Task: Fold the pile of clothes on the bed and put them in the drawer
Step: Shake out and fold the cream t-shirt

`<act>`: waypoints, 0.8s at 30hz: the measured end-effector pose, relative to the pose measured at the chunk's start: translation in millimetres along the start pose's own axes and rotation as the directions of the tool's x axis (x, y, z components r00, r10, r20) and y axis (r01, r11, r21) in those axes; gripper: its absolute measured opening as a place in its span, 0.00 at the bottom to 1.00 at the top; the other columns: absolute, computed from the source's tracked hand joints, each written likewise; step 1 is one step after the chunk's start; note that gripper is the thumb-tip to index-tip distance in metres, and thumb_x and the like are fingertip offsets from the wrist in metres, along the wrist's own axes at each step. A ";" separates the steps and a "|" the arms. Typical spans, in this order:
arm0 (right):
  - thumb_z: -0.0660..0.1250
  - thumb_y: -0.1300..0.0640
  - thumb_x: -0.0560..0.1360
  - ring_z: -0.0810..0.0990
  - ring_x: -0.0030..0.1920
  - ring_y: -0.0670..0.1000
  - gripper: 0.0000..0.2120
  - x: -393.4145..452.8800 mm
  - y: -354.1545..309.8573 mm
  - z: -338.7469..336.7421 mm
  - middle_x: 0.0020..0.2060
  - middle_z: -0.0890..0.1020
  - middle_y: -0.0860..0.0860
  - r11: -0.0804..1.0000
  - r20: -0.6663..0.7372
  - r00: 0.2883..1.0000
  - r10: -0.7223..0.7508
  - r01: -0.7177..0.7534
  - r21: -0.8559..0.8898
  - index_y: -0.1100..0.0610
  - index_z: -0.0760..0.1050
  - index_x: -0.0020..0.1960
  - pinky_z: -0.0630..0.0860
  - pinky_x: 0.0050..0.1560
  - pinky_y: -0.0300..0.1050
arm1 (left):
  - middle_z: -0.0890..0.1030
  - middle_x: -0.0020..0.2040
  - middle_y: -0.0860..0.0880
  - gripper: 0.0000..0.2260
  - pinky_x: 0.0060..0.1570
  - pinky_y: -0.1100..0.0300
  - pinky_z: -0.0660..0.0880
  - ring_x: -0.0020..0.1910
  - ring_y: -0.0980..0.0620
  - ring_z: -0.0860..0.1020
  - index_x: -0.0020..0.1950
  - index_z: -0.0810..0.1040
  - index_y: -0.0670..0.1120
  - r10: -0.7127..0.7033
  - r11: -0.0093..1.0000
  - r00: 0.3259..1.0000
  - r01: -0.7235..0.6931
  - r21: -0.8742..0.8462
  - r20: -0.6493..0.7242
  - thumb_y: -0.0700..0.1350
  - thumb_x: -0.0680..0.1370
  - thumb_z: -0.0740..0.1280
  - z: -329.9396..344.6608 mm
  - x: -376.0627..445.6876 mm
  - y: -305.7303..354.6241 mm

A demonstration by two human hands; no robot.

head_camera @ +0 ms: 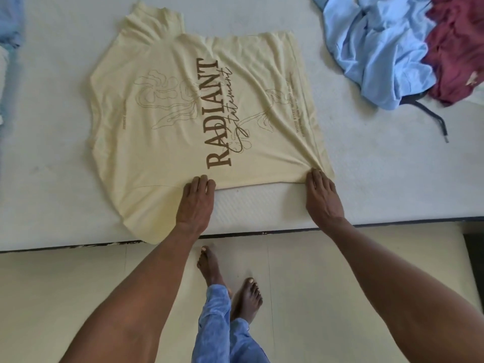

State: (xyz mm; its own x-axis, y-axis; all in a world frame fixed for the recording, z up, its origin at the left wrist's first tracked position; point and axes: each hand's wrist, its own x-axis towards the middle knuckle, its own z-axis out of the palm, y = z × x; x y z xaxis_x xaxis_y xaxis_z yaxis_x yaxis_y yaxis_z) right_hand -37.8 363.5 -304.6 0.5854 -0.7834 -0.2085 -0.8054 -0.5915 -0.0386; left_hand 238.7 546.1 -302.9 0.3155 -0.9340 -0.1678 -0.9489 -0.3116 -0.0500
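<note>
Both hands meet the near edge of a cream T-shirt [183,113] spread print-up on the white bed [366,179]; the left hand [196,203] lies on its lower sleeve area with fingers fairly straight, the right hand [323,197] pinches the near hem corner, bunching the fabric; farther off, at the far right, lies a pile of light blue clothes [377,48] and a maroon garment [458,48].
</note>
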 end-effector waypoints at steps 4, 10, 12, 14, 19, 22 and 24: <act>0.60 0.74 0.67 0.73 0.62 0.66 0.24 8.7 9.6 -2.2 0.61 0.74 0.65 0.998 -0.080 0.995 -0.059 0.061 0.025 0.68 0.69 0.64 0.71 0.64 0.62 | 0.74 0.55 0.37 0.29 0.49 0.46 0.76 0.49 0.38 0.74 0.56 0.67 0.39 0.057 0.998 0.995 -0.056 0.026 -0.077 0.29 0.60 0.75 4.0 -3.5 -14.5; 0.65 0.77 0.64 0.75 0.47 0.65 0.16 19.7 35.7 -15.3 0.48 0.76 0.63 0.988 -0.133 0.979 -0.153 0.155 0.007 0.67 0.73 0.50 0.78 0.49 0.61 | 0.78 0.52 0.35 0.18 0.47 0.46 0.81 0.48 0.35 0.79 0.43 0.80 0.35 0.123 0.990 0.980 -0.132 -0.046 -0.157 0.23 0.57 0.75 2.2 -15.2 -51.8; 0.66 0.78 0.65 0.75 0.42 0.63 0.14 21.0 39.8 -21.6 0.43 0.76 0.62 0.987 -0.142 0.978 -0.156 0.159 0.012 0.66 0.73 0.47 0.77 0.44 0.58 | 0.80 0.52 0.36 0.19 0.48 0.45 0.80 0.48 0.36 0.80 0.47 0.81 0.34 0.012 0.992 0.984 -0.034 -0.121 -0.177 0.22 0.58 0.73 -8.2 -17.1 -56.2; 0.66 0.77 0.67 0.75 0.41 0.63 0.11 24.9 36.4 -32.1 0.40 0.76 0.61 0.987 -0.172 0.977 -0.128 0.142 0.072 0.64 0.72 0.43 0.74 0.45 0.56 | 0.80 0.55 0.37 0.22 0.50 0.44 0.78 0.50 0.36 0.79 0.53 0.81 0.34 -0.149 0.969 0.975 0.111 -0.219 -0.166 0.22 0.61 0.70 -20.5 -17.0 -54.7; 0.55 0.72 0.74 0.70 0.32 0.54 0.11 50.9 15.2 -71.1 0.32 0.74 0.55 0.842 -0.156 0.947 0.282 -0.166 0.514 0.61 0.68 0.36 0.67 0.32 0.48 | 0.79 0.47 0.43 0.12 0.42 0.55 0.71 0.45 0.42 0.78 0.39 0.81 0.39 -0.506 0.731 0.853 0.343 -0.590 -0.130 0.24 0.67 0.64 -55.9 0.8 -57.6; 0.55 0.72 0.74 0.73 0.39 0.50 0.12 75.4 7.7 -95.5 0.40 0.77 0.53 0.648 -0.076 0.896 0.437 -0.255 0.717 0.61 0.74 0.47 0.69 0.34 0.40 | 0.81 0.45 0.44 0.10 0.44 0.62 0.70 0.46 0.46 0.79 0.41 0.80 0.41 -0.745 0.419 0.665 0.413 -0.809 -0.047 0.29 0.71 0.62 -81.6 26.7 -75.7; 0.56 0.72 0.73 0.74 0.44 0.48 0.16 97.9 3.6 -107.0 0.45 0.78 0.51 0.503 -0.008 0.851 0.525 -0.304 0.809 0.60 0.77 0.53 0.68 0.37 0.33 | 0.82 0.44 0.46 0.07 0.41 0.66 0.72 0.44 0.48 0.80 0.49 0.78 0.43 -0.845 0.213 0.533 0.405 -0.889 0.040 0.33 0.76 0.64 -94.8 51.3 -88.8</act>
State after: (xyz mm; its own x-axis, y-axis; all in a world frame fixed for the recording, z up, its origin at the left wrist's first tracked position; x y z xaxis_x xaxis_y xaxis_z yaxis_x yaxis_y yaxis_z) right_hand 26.5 264.3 -220.5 0.0759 -0.9788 -0.1903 -0.6584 0.0942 -0.7468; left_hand 339.7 509.2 -213.7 0.9701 -0.2269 -0.0862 -0.0695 -0.6001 0.7969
